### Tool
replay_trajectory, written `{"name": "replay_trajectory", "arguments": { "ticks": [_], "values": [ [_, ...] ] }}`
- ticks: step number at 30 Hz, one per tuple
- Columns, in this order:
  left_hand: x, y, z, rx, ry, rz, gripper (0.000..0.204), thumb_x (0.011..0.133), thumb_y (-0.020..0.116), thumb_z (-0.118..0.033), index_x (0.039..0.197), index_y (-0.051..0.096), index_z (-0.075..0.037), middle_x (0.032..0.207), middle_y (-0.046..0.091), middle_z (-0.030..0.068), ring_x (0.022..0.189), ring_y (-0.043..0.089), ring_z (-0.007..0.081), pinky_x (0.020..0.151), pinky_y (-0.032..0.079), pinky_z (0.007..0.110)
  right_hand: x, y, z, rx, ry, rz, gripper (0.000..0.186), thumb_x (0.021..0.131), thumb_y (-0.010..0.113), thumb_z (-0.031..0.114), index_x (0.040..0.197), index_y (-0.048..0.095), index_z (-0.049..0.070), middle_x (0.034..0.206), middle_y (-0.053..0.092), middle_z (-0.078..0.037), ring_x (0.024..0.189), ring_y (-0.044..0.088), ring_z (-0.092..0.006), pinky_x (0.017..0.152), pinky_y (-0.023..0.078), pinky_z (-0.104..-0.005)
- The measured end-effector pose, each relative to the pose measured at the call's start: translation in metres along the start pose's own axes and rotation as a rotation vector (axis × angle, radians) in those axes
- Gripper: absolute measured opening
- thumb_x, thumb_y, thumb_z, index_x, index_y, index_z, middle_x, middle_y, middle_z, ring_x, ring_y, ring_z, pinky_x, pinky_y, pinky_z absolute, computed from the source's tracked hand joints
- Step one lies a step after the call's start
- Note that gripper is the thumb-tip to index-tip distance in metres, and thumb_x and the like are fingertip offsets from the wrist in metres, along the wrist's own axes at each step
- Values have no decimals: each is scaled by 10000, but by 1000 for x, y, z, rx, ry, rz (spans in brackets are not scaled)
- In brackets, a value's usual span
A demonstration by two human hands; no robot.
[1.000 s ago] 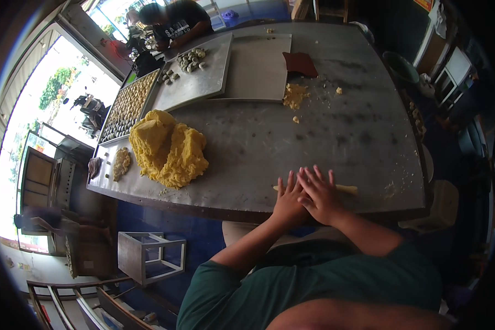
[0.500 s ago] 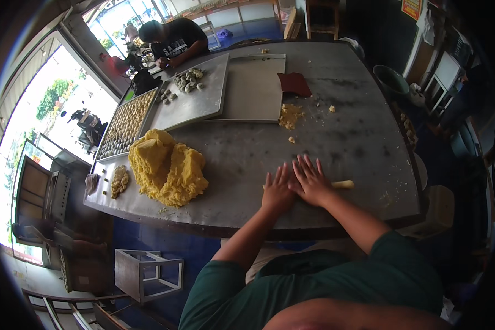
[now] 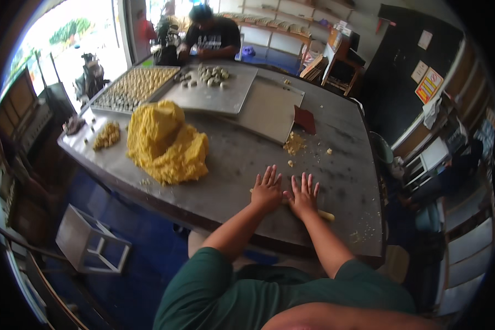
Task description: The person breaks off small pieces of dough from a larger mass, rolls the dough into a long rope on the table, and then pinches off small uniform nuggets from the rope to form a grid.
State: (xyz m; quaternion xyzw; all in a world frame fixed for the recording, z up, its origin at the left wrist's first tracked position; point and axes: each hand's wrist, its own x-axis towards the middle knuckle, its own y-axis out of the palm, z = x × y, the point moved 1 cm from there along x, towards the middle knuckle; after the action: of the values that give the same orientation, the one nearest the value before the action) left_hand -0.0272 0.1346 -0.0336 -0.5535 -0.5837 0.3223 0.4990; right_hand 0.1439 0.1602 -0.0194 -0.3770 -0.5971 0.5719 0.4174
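While a pale yellow dough roll (image 3: 326, 216) lies near the close edge of the metal desk (image 3: 234, 159), I see by head camera the left hand (image 3: 266, 194) and the right hand (image 3: 302, 202) spread flat over it, palms down, fingers extended and grasping nothing. Its right end juts out beside the right wrist; the hands hide most of the rest. What shows looks slim, smooth and blunt-ended. Forward and left sits a rough yellow dough mound (image 3: 168, 148). Farther out, crumbs (image 3: 295, 144) and a dark red sheet (image 3: 304, 120) lie by metal trays (image 3: 237, 100), with a person (image 3: 213, 41) beyond.
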Motion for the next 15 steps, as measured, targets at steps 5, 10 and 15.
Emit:
{"name": "replay_trajectory", "arguments": {
  "ticks": [5, 10, 15],
  "values": [
    [-107, -21, -7, 167, 173, 113, 648, 1006, 465, -408, 1527, 451, -24, 1648, 342, 183, 1545, 292, 330, 1229, 192, 599, -116, -5, 3, 214, -178, 48, 783, 1036, 351, 630, 1620, 291, 112, 1682, 229, -200, 1567, 188, -367, 1232, 93, -642],
    [-112, -21, -8, 0, 138, 75, 626, 1016, 445, -389, 1521, 445, -20, 1618, 398, 176, 1505, 365, 326, 1227, 197, 604, -116, -20, 47, 218, -131, 254, 737, 1053, 318, 611, 1635, 266, 163, 1691, 208, -190, 1571, 148, -391, 1228, 61, -651],
    [-35, -14, 37, 128, -110, -78, 621, 1024, 405, -337, 1565, 380, -34, 1668, 305, 166, 1559, 265, 292, 1244, 135, 608, -8, -7, 70, 91, 111, 5, 745, 1047, 296, 639, 1633, 278, 179, 1691, 180, -220, 1571, 127, -411, 1234, 36, -644]
  ]
}}
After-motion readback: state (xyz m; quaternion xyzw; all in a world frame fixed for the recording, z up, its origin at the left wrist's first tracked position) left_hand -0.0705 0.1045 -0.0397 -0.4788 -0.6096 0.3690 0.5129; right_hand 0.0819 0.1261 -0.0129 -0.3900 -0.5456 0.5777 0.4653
